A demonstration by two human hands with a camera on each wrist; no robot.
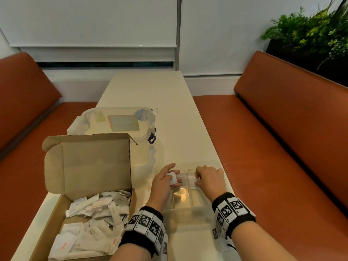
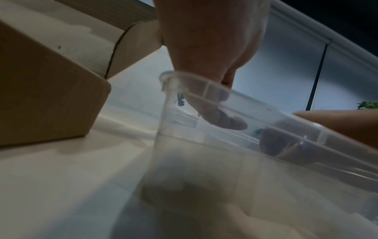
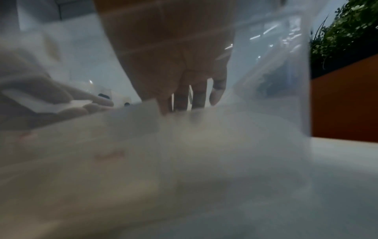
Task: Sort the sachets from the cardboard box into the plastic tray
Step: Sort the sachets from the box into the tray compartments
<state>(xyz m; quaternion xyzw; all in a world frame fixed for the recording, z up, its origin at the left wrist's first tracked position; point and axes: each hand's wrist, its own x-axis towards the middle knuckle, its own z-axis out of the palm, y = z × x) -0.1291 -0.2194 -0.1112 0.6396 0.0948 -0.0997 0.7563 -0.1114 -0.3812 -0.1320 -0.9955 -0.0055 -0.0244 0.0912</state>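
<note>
An open cardboard box [image 1: 90, 162] at the near left holds several white sachets [image 1: 94, 213]. To its right stands a clear plastic tray [image 1: 181, 196] with long compartments. My left hand [image 1: 175, 176] hovers over the tray's far left part and pinches a white sachet [image 1: 172, 178], also seen through the tray wall as the sachet [image 3: 67, 105]. My right hand [image 1: 197, 178] reaches down into a far right compartment. Its fingertips [image 3: 180, 100] point at the floor beside a pale sachet [image 3: 149, 106], which it seems to pinch. In the left wrist view my left fingers [image 2: 225, 119] show behind the tray rim [image 2: 245, 100].
A clear lidded container [image 1: 120, 125] stands behind the box on the long white table [image 1: 169, 102]. Orange benches [image 1: 282, 147] run along both sides. A planter with green plants [image 1: 310, 31] sits at the far right. The box's lid flap stands upright just left of my left hand.
</note>
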